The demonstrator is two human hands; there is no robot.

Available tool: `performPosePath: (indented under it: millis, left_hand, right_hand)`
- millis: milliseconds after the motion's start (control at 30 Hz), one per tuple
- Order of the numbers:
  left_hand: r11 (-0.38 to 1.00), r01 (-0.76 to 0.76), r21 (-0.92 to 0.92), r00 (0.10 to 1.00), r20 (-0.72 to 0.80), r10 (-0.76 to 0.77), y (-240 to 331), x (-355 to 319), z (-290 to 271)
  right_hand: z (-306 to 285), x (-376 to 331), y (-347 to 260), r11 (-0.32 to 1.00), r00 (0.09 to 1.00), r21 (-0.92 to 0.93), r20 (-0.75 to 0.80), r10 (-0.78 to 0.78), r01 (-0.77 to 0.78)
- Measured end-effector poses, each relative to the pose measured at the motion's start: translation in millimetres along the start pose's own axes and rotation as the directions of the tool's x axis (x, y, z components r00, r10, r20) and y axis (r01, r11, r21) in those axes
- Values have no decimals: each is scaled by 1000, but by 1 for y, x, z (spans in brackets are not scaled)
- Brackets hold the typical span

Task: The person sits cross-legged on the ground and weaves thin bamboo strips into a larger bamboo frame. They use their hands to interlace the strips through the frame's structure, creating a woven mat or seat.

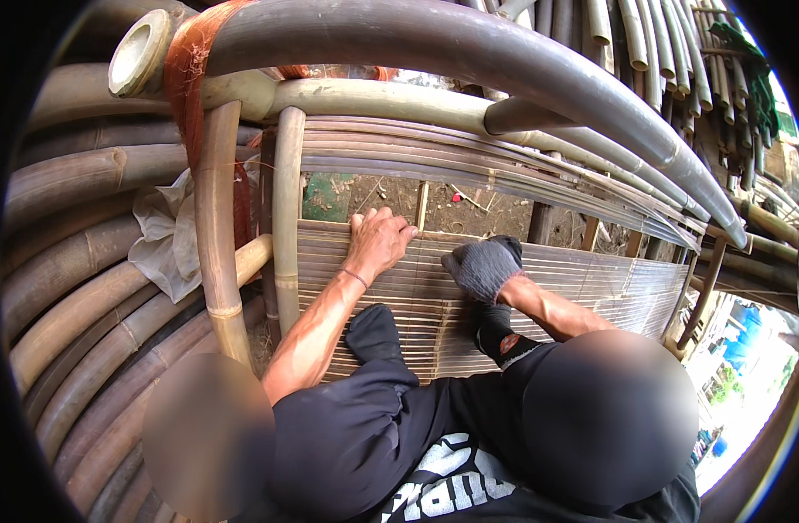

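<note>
Nearest, dark trousers (377,410), at six o'clock from the black-covered left foot (377,340), which is taken as the dial's centre and set on the slat panel (582,292). Apparently in hand: steadying or aligning the panel's narrow strips; next move probably calling for even pressure along the far edge. Directly beneath both hands, the panel, spreading toward three. At two o'clock, gloved right hand (483,268), bunched on the panel near that edge, fingers hidden, so no telling whether clasping anything. At twelve, bare left hand (380,242), grip curled over the edge. Farther at twelve, loose-looking long strips (417,150), then a thick bamboo pole (417,39); between one and two, farthest, bundled poles (669,52).
</note>
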State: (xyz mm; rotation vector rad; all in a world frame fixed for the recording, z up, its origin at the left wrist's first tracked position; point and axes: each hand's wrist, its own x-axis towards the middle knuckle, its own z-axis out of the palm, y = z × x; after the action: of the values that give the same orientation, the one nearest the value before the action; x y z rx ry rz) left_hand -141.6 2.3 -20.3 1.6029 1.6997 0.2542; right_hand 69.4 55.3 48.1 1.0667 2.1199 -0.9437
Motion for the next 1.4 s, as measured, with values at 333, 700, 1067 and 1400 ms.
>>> performPosePath:
  millis: [333,700,1067,1400]
  left_hand:
    - [988,115,-105,991,80,-107,2,9,-4]
    - [947,-81,311,864,-452,222,-19,7,-30]
    - [876,-139,461,907,-296,300,-38,10,-38]
    - [935,-233,267,923,-242,300,-56,4,-29]
  right_hand:
    - [-29,-6,-20,787,887,409,200,416,-461]
    - [-6,-27,83,113,837,977,93,539,-182]
    - [5,-10,196,-354,360,748,164,918,561]
    - [33,-46,185,-359,416,651,74,907,668]
